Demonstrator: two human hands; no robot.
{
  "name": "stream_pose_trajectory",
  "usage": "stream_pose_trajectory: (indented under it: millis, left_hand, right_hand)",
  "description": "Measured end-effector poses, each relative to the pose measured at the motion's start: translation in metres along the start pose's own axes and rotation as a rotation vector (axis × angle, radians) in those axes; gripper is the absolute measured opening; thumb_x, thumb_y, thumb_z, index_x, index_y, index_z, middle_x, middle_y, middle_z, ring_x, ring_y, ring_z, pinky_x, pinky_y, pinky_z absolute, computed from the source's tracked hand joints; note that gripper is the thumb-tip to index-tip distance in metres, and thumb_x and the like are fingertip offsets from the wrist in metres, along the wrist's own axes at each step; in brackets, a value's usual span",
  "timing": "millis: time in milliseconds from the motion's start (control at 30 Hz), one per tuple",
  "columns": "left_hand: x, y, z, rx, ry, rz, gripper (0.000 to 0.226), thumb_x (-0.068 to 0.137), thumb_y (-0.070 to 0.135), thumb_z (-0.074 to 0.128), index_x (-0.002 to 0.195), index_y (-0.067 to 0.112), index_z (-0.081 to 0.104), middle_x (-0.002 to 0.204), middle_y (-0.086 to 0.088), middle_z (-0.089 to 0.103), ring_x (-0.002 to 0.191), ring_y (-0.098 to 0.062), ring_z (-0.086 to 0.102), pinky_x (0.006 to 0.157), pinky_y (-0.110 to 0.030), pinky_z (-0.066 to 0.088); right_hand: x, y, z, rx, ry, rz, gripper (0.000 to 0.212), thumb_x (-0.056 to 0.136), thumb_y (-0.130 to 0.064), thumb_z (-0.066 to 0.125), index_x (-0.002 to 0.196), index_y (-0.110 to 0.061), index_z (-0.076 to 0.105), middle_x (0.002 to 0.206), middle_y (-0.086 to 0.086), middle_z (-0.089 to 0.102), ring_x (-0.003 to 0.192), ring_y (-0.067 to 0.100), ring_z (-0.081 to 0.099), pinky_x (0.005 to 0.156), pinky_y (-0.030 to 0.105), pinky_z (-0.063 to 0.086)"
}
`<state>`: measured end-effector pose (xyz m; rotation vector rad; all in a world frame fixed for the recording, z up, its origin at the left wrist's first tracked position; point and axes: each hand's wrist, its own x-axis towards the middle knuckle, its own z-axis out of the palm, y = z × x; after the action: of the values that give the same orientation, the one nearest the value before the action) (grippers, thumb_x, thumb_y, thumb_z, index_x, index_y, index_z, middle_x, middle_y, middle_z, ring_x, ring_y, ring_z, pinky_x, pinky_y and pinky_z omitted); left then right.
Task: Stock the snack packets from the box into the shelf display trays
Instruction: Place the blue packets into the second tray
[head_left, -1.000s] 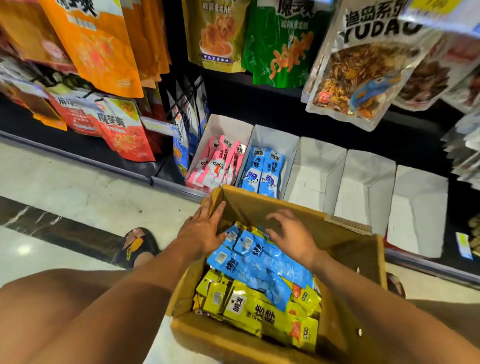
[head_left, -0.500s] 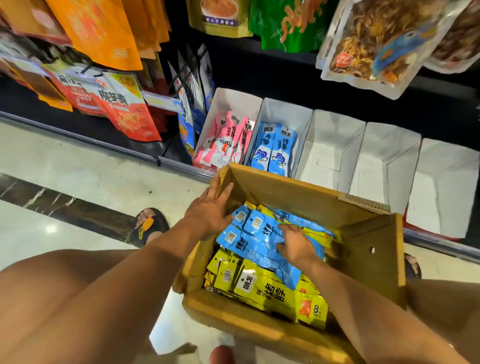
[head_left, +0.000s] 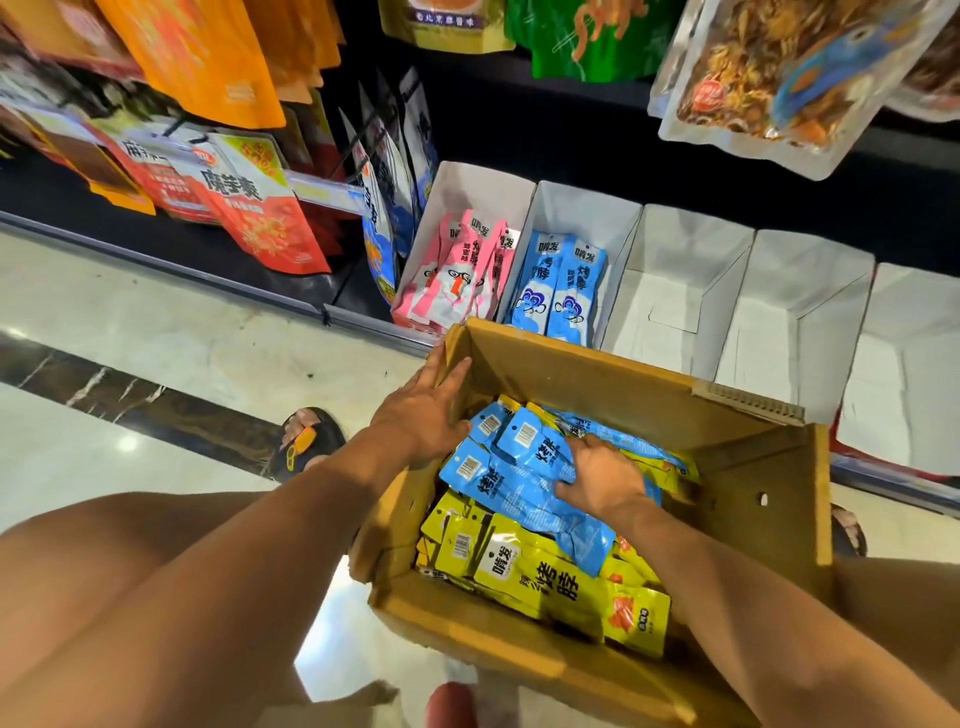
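Packets (head_left: 519, 483) in blue, heaped in box (head_left: 597, 374), long axes slanting near-right to far-left, directly under right hand (head_left: 605, 483), fingers curling round them, left hand (head_left: 421, 415) flat and released on box's left wall — matching tray (head_left: 582, 213) straight ahead beyond far wall.

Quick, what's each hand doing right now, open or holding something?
Left hand: open, fingers straight against the box wall.
Right hand: closed on the blue packets in the box.
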<state>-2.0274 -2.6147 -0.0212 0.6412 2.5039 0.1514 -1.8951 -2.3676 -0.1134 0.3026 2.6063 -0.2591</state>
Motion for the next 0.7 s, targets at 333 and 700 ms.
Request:
stream_pose_trajectory:
  millis: [333,700]
  left_hand:
    - [-0.015,0.031,-0.03,-0.077,0.067,0.003,0.088,0.097,0.047,0.059,0.164,0.019,0.01,0.172,-0.01,-0.005,0.158,-0.03,-0.004,0.128,-0.046,0.013]
    - [-0.071,0.135,-0.119,-1.161,-0.18,0.16,0.068,0.089,-0.023,0.034,0.136,0.022,0.053,0.126,0.011,0.062,0.112,-0.004,0.059,0.078,-0.03,0.044]
  right_hand:
    - [-0.05,-0.01,-0.102,0.244,0.168,-0.063,0.081,0.067,-0.066,0.061,0.14,-0.033,0.051,0.121,-0.002,0.061,0.106,0.021,0.063,0.085,0.036,0.056]
    - [-0.118,-0.004,-0.234,0.592,0.617,-0.113,0.067,0.068,-0.066,0.069,0.125,-0.033,0.062,0.11,-0.013,0.064,0.09,0.003,0.061,0.08,0.027,0.054]
